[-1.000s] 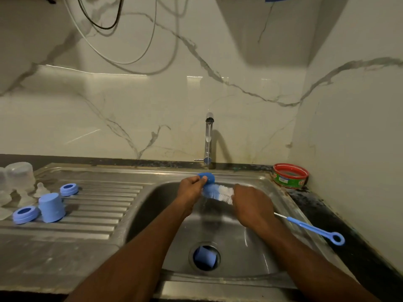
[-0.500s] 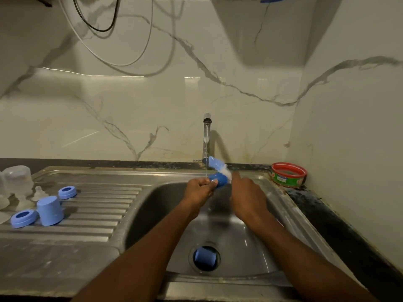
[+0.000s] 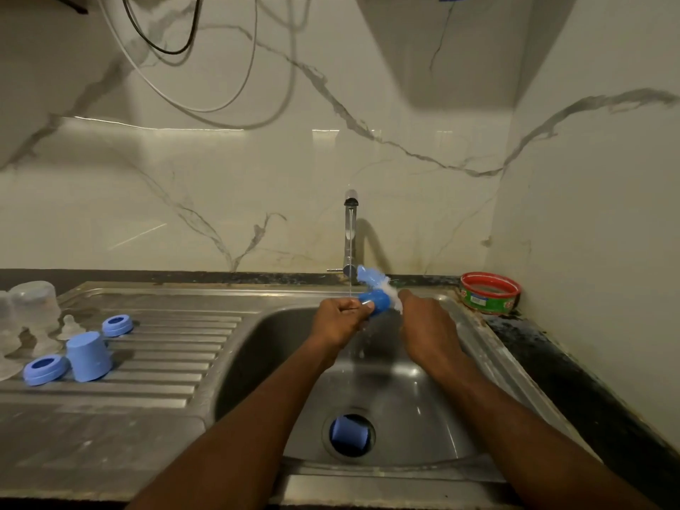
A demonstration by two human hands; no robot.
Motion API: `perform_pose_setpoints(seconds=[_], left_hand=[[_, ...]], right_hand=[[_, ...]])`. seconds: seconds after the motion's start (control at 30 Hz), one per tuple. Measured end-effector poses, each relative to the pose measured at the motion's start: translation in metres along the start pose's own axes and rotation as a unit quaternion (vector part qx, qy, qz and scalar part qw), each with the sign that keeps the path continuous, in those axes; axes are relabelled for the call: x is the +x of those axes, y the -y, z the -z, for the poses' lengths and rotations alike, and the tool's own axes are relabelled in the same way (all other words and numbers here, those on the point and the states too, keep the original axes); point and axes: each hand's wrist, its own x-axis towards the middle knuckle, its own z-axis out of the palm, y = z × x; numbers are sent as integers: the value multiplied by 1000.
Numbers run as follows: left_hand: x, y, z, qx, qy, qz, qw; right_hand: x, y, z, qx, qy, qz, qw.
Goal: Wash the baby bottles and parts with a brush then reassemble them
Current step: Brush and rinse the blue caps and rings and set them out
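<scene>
Nearest us a blue plastic cap (image 3: 347, 433) sat in the sink drain. Over the basin our left hand (image 3: 340, 320) pinched a small blue plastic bottle part (image 3: 373, 299) under the tap stream (image 3: 350, 252), probably light and slippery, so we'd grip its rim. Our right hand (image 3: 427, 327) curled around the white-bristled brush (image 3: 382, 285) working on it.

Two hands (image 3: 340, 320), three blue caps (image 3: 89, 357), two blue rings (image 3: 117, 325), two clear bottles (image 3: 35, 303), one brush (image 3: 381, 283), one tap (image 3: 349, 233)

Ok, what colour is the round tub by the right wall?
Red-rimmed green round tub, clearest in the head view.
</scene>
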Motion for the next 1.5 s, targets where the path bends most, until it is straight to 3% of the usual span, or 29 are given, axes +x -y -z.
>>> perform_pose_setpoints(seconds=[0.07, 0.23, 0.33, 0.47, 0.67, 0.83, 1.03, 1.17, 1.3, 1.4, 1.5], left_hand=[[1, 3, -3, 0, -8, 1, 1000], [13, 7, 10, -31, -141, 47, 988], [9, 1, 11, -97, -53, 55, 992], [2, 0, -1, -93, 81, 39, 992], [9, 5, 0, -111, -49, 39, 992], [1, -3, -3, -108, -9, 27, 994], [3, 2, 2, -135, -23, 37, 990], [1, -4, -1, -150, 2, 35, 988], [1, -16, -7, -307, -19, 104, 946], [4, -20, -2, -389, -27, 142, 910], [5, -22, -1, -434, -43, 122, 892]], right_hand=[[1, -2, 2, 0, -8, 1, 1000], [-5, -4, 5, -26, -33, 11, 999], [-5, 1, 2, -26, -18, 5, 1000], [-3, 8, 2, -27, -30, -11, 999], [-15, 11, 13, -168, -58, 54, 983], [-8, 12, 14, -171, -67, 37, 982], [-11, 13, 3, -132, -27, 74, 988], [-5, 9, 13, -118, -67, 39, 990], [-9, 14, 13, -79, -61, 21, 995], [-9, 20, 8, 5, -14, 14, 1000], [-6, 24, 4, 190, 53, -31, 980]])
